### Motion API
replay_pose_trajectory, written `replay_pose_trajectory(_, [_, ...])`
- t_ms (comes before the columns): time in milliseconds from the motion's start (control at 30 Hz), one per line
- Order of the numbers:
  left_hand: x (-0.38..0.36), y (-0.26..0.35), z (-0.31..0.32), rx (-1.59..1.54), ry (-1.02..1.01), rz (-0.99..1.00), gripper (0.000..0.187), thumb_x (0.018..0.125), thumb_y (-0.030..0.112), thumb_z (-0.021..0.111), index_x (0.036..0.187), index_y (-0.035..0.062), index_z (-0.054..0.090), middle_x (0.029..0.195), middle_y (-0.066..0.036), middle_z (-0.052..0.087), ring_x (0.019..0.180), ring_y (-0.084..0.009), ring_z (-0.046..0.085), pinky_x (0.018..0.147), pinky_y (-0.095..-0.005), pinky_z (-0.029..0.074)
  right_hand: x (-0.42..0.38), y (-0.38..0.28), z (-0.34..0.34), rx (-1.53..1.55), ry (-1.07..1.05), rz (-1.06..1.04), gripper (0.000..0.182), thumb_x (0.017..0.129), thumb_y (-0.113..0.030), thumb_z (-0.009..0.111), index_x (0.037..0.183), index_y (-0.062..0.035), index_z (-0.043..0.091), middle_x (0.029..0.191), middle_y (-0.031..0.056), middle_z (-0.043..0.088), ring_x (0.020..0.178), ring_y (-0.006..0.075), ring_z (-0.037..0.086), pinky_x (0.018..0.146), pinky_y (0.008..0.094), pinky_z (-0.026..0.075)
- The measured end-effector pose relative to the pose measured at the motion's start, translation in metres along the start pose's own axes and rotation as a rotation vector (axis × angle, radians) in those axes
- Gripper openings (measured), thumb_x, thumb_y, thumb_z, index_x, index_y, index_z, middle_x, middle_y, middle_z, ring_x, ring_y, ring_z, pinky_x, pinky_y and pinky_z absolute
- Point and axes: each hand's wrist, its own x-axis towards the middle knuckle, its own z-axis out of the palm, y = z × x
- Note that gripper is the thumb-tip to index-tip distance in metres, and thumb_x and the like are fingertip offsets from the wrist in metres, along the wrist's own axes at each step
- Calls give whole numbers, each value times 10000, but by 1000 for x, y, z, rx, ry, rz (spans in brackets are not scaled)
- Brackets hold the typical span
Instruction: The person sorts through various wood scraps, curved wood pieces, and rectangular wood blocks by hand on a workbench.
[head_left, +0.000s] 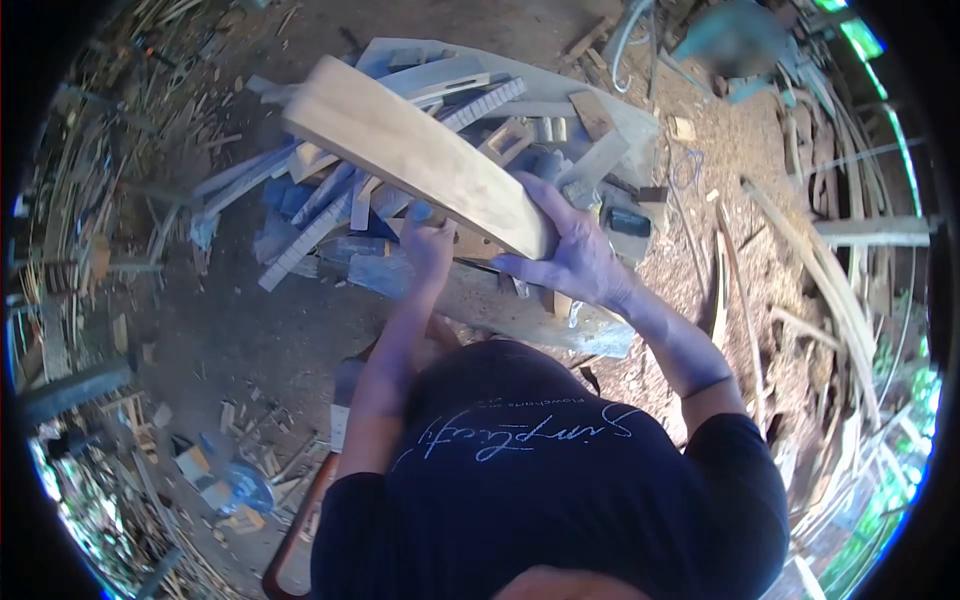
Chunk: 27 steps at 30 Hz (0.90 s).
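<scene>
A thick, pale wooden board (pixel 420 150) slants up and to the left across the middle of the head view, raised above a cluttered low bench (pixel 490 310). My right hand (pixel 575 250) grips its near end, thumb on one side and fingers on the other. Below the board's lower edge is my left hand (pixel 430 245), its fingers curled closed. A small bluish piece shows at the top of that hand, but what it holds is mostly hidden. Wooden strips (pixel 310 235) and a wooden block with a slot (pixel 507 142) lie beneath and behind the board.
A dark box-like object (pixel 628 221) sits at the bench's right side. Wood shavings (pixel 690 330) cover the ground on the right, with long curved strips (pixel 820 280) beyond. Offcuts litter the left floor, near a clear plastic item (pixel 245 488).
</scene>
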Motion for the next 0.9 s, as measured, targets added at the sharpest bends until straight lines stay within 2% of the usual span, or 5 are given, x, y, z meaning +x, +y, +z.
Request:
replay_pose_trajectory(167, [-4,27,9,19,70,87,326,711,91,753,1019,69,648,868,-129,642,825,-318,660,721,-413,522,-9,41,6,-271,-253,276,822,744,-318,802,1409,-42,406,1064,200,680,915,330,702,822,413,550])
replay_pose_trajectory(333, [-18,27,30,268,-63,166,437,688,149,759,1100,120,614,960,-130,576,833,-335,618,706,-443,520,-37,34,7,26,75,225,842,738,-287,826,1410,-4,405,1066,209,677,940,263,678,838,363,529])
replay_pose_trajectory(433, [-35,45,25,318,-63,240,355,674,114,742,1003,111,609,942,-115,573,839,-319,611,675,-443,508,-63,64,9,-52,-80,599,729,766,-223,785,1356,21,434,1070,139,611,941,190,593,825,296,489])
replay_pose_trajectory(767, [-62,47,26,414,-269,206,546,639,62,748,1148,125,559,1043,-87,538,922,-327,525,724,-411,505,-132,52,-21,149,296,610,884,781,-305,802,1452,5,316,1008,51,576,870,134,540,750,254,454])
replay_pose_trajectory(900, [-57,47,29,370,-264,194,542,642,43,733,1147,122,555,1043,-95,542,918,-338,522,748,-428,493,-169,90,-4,209,375,285,866,769,-320,805,1440,-33,338,1113,106,550,793,140,524,671,239,476])
